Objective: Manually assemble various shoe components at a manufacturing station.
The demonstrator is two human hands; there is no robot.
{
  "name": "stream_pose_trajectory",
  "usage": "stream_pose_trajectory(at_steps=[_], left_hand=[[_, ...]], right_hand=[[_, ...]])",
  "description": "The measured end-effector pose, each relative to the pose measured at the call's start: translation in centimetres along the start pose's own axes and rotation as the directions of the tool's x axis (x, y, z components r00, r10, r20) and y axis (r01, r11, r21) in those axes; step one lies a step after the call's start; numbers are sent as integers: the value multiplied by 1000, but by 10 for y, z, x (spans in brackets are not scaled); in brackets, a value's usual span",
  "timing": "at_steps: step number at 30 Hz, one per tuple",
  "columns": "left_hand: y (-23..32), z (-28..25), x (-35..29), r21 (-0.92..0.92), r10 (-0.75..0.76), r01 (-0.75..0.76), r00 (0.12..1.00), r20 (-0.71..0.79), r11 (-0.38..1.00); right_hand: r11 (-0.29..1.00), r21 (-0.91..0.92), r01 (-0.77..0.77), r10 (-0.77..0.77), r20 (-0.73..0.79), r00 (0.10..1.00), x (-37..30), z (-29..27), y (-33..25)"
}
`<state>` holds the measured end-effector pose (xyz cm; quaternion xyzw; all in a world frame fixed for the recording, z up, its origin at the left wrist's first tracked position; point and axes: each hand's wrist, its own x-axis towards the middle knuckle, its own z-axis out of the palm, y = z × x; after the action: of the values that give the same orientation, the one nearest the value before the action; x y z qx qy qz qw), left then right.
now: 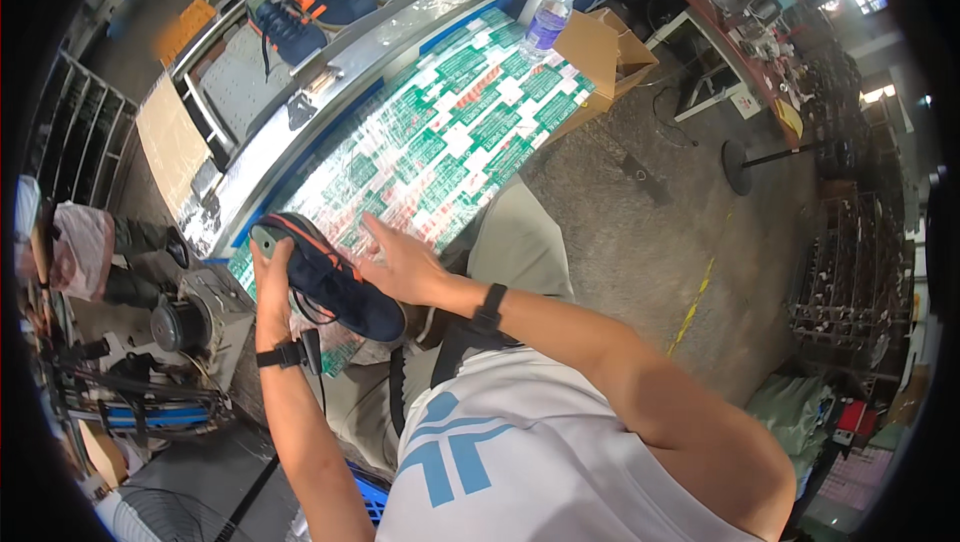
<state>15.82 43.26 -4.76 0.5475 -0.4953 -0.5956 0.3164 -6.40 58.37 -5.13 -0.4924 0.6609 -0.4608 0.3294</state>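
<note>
A dark navy sneaker with orange trim and dark laces is held over the near end of the work table. A greenish last shows in its collar. My left hand grips the heel end, thumb on the last. The toe points toward my body, tilted down to the right. Alongside the sneaker's right side is my right hand, its fingers apart and the index finger stretched out. Its lower fingers are close to the upper; whether they touch it I cannot tell.
Green-and-white printed sheeting covers the table. A water bottle stands at its far end, beside a cardboard box. Beyond the metal rail, another dark sneaker lies on a grey surface. A motor sits at left.
</note>
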Motion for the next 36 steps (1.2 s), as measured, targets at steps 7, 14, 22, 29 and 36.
stream_pose_trajectory(at_steps=[7,14,22,29,36], left_hand=[[-20,-43,-43,-504,-257,232,966,20,832],[-33,-28,-97,-309,-262,171,923,-282,935],[21,-49,-102,-258,-175,89,927,-331,962],[185,-104,33,595,507,-353,855,-109,723],[194,-198,253,897,415,-220,909,44,385]], right_hand=[[973,-229,25,101,521,848,10,26,-23],[987,-10,158,-133,484,865,0,32,-37],[810,-342,475,-450,156,879,96,-16,45],[663,-522,536,-511,207,834,104,-38,58],[674,-487,556,-499,254,828,107,-31,61]])
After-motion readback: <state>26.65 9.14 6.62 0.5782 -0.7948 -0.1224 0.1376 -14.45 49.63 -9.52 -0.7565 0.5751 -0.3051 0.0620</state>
